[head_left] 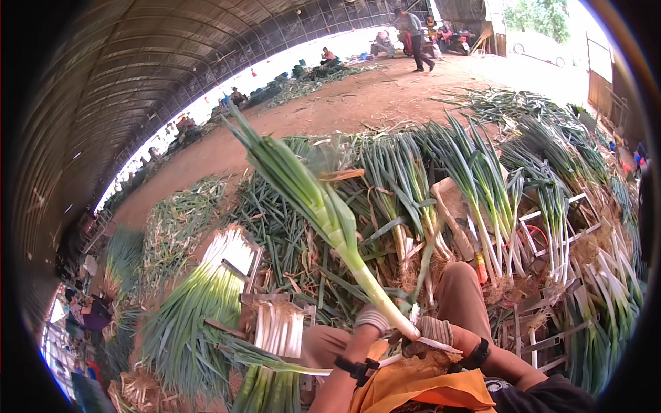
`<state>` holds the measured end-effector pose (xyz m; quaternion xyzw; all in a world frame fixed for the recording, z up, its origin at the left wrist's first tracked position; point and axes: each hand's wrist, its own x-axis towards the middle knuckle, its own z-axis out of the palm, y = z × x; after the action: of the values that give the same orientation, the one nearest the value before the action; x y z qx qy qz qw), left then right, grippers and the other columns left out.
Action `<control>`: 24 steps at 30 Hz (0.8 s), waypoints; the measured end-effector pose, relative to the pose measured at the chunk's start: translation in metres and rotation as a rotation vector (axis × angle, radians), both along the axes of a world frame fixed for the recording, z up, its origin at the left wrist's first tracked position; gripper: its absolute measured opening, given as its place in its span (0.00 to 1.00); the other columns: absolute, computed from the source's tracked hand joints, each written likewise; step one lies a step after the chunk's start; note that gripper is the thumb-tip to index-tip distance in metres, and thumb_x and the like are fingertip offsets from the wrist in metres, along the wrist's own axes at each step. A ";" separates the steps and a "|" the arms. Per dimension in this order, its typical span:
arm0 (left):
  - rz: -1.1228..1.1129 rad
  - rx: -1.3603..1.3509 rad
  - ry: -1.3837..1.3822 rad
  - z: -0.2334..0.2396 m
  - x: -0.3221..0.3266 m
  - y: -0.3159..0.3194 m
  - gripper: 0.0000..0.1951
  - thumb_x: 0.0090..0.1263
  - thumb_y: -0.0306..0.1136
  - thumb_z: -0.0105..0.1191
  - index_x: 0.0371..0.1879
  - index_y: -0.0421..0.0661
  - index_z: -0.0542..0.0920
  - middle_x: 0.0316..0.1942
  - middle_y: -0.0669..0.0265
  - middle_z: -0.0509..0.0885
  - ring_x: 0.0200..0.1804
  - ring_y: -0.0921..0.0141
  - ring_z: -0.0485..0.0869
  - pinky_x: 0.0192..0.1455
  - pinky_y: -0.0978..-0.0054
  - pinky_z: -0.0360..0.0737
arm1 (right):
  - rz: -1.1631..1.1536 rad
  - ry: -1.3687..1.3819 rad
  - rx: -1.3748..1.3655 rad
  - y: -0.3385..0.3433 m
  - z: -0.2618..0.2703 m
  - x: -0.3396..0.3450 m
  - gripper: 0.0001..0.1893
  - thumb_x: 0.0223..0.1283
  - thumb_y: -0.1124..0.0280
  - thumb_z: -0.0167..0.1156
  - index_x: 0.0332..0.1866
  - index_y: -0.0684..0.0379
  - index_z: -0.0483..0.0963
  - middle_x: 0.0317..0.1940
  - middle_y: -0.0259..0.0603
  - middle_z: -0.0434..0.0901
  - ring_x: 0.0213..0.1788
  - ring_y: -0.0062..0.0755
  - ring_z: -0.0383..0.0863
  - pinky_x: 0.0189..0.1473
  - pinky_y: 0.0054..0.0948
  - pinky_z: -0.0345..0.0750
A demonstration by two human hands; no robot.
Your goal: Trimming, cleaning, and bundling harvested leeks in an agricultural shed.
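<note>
A large green onion (374, 286) slants up and left across the middle, its leaves fanned at the top. My right hand (433, 333), in a striped knit glove, is closed around its lower white end. A pale strip (439, 346) sticks out below that hand. My left hand (373, 319), also gloved, is against the stalk's near left side; its fingers are hidden behind the stalk. Another, thinner green onion (304, 368) lies across my lap beneath my left wrist. Brown roots (426, 360) rest on the orange apron (423, 387).
Trimmed green onions (206, 299) fill metal racks (253, 268) at left. Untrimmed bunches (480, 191) stand ahead and right, near more metal frames (550, 299). Loose leaves (279, 217) cover the ground. A person (415, 41) is on the dirt floor (330, 103) farther off.
</note>
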<state>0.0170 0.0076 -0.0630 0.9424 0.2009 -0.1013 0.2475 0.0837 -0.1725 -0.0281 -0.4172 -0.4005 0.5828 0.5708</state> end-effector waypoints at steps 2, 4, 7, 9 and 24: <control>0.396 -0.837 -0.566 0.009 -0.026 0.028 0.21 0.65 0.40 0.49 0.53 0.41 0.71 0.45 0.51 0.78 0.44 0.63 0.79 0.48 0.70 0.77 | -0.017 0.113 -0.004 -0.005 -0.012 -0.001 0.18 0.51 0.75 0.62 0.49 0.63 0.72 0.36 0.32 0.77 0.35 0.14 0.73 0.33 0.16 0.71; 0.462 -1.417 -1.133 0.103 -0.020 -0.016 0.18 0.65 0.45 0.50 0.43 0.41 0.76 0.37 0.56 0.82 0.33 0.65 0.80 0.37 0.75 0.78 | -0.108 0.395 -0.141 -0.015 -0.010 0.004 0.17 0.52 0.74 0.62 0.49 0.63 0.72 0.36 0.31 0.78 0.32 0.13 0.73 0.28 0.14 0.69; 0.381 -0.060 -0.617 0.099 -0.040 0.013 0.22 0.61 0.51 0.54 0.32 0.39 0.77 0.21 0.65 0.78 0.23 0.76 0.73 0.28 0.78 0.71 | 0.131 0.546 -0.278 -0.003 -0.048 0.013 0.12 0.55 0.72 0.59 0.45 0.59 0.73 0.25 0.27 0.75 0.24 0.15 0.71 0.22 0.18 0.68; 0.455 -0.209 -0.476 0.099 -0.043 0.015 0.19 0.61 0.45 0.56 0.23 0.38 0.78 0.15 0.67 0.75 0.20 0.77 0.72 0.25 0.77 0.69 | 0.052 0.089 -0.226 0.001 -0.081 0.007 0.11 0.51 0.72 0.60 0.41 0.55 0.73 0.24 0.26 0.74 0.24 0.19 0.71 0.22 0.21 0.68; 0.835 -1.255 -0.810 0.057 -0.020 0.042 0.13 0.67 0.42 0.46 0.35 0.46 0.76 0.24 0.63 0.80 0.20 0.71 0.78 0.21 0.76 0.77 | 0.099 0.408 -0.307 0.004 -0.104 0.007 0.07 0.52 0.68 0.60 0.34 0.56 0.73 0.19 0.29 0.72 0.15 0.20 0.70 0.13 0.23 0.64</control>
<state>-0.0026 0.0493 -0.0056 0.4433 0.3343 0.2505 0.7931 0.0906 -0.1682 -0.1318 -0.3526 -0.2037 0.7363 0.5404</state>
